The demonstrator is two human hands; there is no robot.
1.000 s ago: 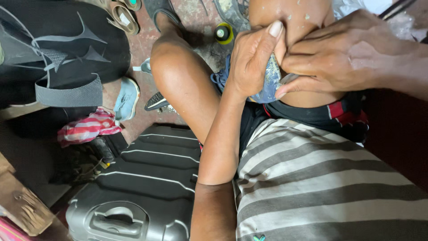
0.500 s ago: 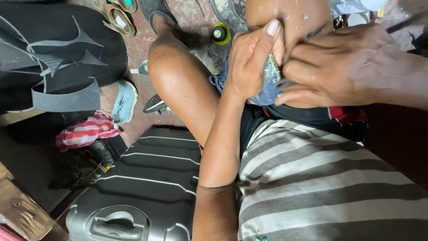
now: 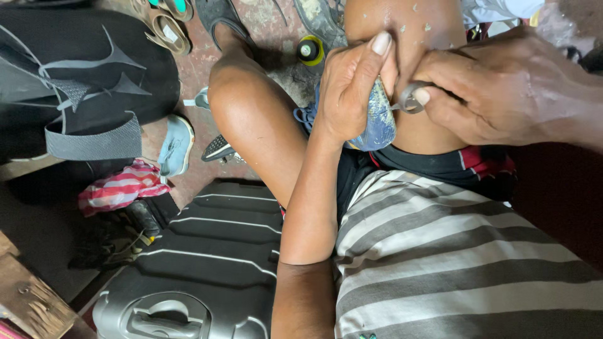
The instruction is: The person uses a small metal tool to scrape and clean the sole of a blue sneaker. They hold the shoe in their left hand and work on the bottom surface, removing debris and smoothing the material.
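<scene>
My left hand (image 3: 352,88) grips a worn blue shoe (image 3: 379,119) and presses it against my right knee (image 3: 402,37). My right hand (image 3: 502,88) pinches a small grey metal ring-shaped tool (image 3: 411,99) right at the shoe's edge, thumb and fingers closed on it. The tool's tip is hidden behind the shoe. Small flecks of debris dot my knee. My left knee (image 3: 251,113) is bent up beside the left forearm.
A dark grey hard-shell suitcase (image 3: 195,263) lies on the floor below my legs. A black bag (image 3: 75,81) sits at the upper left, with sandals (image 3: 169,25), a light blue shoe (image 3: 176,144), a striped pink cloth (image 3: 119,188) and a small yellow-rimmed container (image 3: 309,50) around.
My right hand has drawn slightly to the right, so the metal tool now shows between it and the shoe. The left hand stays clamped on the shoe.
</scene>
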